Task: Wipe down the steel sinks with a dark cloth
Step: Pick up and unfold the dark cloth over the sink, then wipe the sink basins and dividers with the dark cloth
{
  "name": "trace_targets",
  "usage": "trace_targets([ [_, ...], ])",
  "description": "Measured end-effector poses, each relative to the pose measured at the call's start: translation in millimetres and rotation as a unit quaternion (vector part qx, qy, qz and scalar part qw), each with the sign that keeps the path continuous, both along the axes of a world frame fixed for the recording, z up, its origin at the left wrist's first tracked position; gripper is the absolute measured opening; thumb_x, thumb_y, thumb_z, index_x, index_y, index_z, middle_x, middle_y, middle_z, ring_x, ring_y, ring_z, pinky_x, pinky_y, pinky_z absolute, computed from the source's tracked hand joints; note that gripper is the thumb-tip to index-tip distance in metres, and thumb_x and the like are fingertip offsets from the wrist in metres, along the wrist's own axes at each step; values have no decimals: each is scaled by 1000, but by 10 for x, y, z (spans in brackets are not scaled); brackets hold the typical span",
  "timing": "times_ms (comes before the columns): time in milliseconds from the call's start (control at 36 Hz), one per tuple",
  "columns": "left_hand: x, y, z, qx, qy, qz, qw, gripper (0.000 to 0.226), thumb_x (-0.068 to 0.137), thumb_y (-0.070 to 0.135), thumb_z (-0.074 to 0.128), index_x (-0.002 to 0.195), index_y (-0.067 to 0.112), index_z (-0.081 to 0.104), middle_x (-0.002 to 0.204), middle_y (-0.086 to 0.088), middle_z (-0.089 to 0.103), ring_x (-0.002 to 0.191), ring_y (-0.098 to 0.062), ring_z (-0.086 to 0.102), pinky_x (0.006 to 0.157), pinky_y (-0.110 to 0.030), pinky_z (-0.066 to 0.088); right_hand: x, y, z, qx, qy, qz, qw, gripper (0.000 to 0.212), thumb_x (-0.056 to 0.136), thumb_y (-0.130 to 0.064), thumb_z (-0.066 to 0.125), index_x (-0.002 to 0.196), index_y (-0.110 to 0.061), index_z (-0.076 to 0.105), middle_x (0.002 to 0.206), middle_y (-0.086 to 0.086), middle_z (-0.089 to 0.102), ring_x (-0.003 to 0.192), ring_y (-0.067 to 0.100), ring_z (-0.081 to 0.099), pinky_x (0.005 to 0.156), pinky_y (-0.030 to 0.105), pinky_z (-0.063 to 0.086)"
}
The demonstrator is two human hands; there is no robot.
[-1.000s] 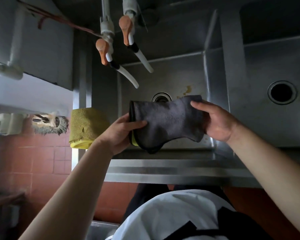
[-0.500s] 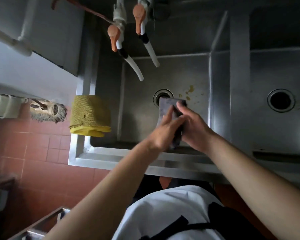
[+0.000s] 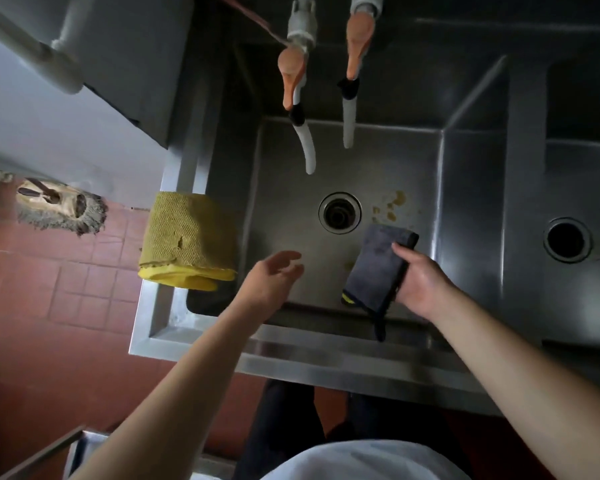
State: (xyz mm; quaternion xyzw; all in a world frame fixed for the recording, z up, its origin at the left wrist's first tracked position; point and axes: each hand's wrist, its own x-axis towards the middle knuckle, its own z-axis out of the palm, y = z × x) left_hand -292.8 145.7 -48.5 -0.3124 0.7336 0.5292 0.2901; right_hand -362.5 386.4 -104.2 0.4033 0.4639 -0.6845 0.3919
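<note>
Right hand (image 3: 421,285) grips the folded dark grey cloth (image 3: 378,268) over the left steel sink basin (image 3: 291,157); left hand (image 3: 274,280) hangs slack, holding nothing. Cloth looks soft, light; best held flat-palmed.

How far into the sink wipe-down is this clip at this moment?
Early. Done: the dark cloth is folded and gripped in the right hand; the left hand hangs free. In hand: cloth held over the left sink. Left: yellowish stains beside the drain remain, and the right sink is not being wiped.
</note>
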Motion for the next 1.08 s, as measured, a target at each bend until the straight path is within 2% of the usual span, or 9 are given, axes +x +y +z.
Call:
trace_targets([
  [111, -172, -258, -547, -79, -6, -47, 996, 36, 95, 37, 60, 130, 36, 57, 117, 8, 60, 86, -2, 56, 80, -21, 40, -454, -151, -343, 67, -3, 26, 997, 38, 101, -28, 53, 136, -14, 55, 130, 12, 64, 116, 31, 62, 86, 43, 51],
  [222, -385, -399, -1137, -129, -40, -72, 988, 43, 90, 40, 64, 132, 37, 53, 95, 10, 59, 70, -3, 57, 54, -15, 39, -1074, -240, -708, 146, 11, 65, 987, 28, 101, -28, 51, 125, -14, 58, 109, 10, 67, 84, 25, 65, 61, 36, 53],
  [306, -530, -421, -1528, -139, -54, -109, 983, 57, 85, 41, 68, 138, 31, 48, 108, 5, 57, 78, -9, 56, 61, -19, 41, -1609, -249, -904, 188, 96, 73, 975, 20, 101, -21, 52, 118, -19, 61, 86, 8, 70, 65, 22, 68, 52, 35, 59],
  [472, -825, -382, -2023, -163, -22, -86, 983, 107, 49, 65, 50, 141, 11, 47, 130, -17, 57, 117, -35, 57, 99, -45, 47, -2452, -382, -1212, 356, 307, 261, 843, 32, 98, -30, 54, 127, -18, 61, 125, 13, 66, 114, 32, 62, 98, 44, 51],
  [583, -1210, -388, -2147, -256, -19, -158, 954, 80, 77, 48, 64, 148, 22, 37, 155, -11, 36, 136, -32, 42, 111, -40, 36, -2543, -525, -1380, 416, 369, 399, 729, 42, 97, -42, 51, 135, -25, 51, 135, 11, 59, 121, 34, 57, 97, 41, 47],
  [667, -1385, -403, -2250, -320, -36, -208, 924, 76, 93, 42, 56, 156, 30, 16, 165, -3, 6, 149, -27, 13, 118, -42, 23, -2406, -612, -1594, 437, 333, 525, 651, 70, 93, -53, 53, 154, -36, 22, 163, 4, 23, 147, 33, 26, 116, 50, 27],
  [750, -1439, -427, -2333, -348, -48, -238, 906, 78, 94, 47, 51, 156, 30, 7, 164, -1, 6, 149, -28, 12, 117, -43, 23, -2294, -626, -1775, 440, 281, 617, 589, 77, 94, -60, 45, 156, -44, 2, 167, -4, -10, 153, 30, -9, 118, 59, 1],
  [861, -1401, -443, -2429, -358, -53, -225, 905, 83, 89, 61, 51, 154, 23, 15, 153, -8, 26, 138, -32, 32, 110, -42, 34, -2261, -603, -1961, 462, 271, 644, 546, 71, 96, -63, 31, 155, -44, -3, 167, -4, -10, 153, 27, -10, 118, 59, -5],
  [1083, -1289, -493, -2577, -358, -73, -261, 893, 71, 96, 56, 40, 156, 27, 16, 162, -15, 16, 145, -38, 23, 115, -49, 30, -2446, -655, -2135, 465, 289, 622, 559, 77, 92, -72, 31, 153, -48, -10, 165, 0, -19, 150, 34, -19, 120, 58, 2],
])
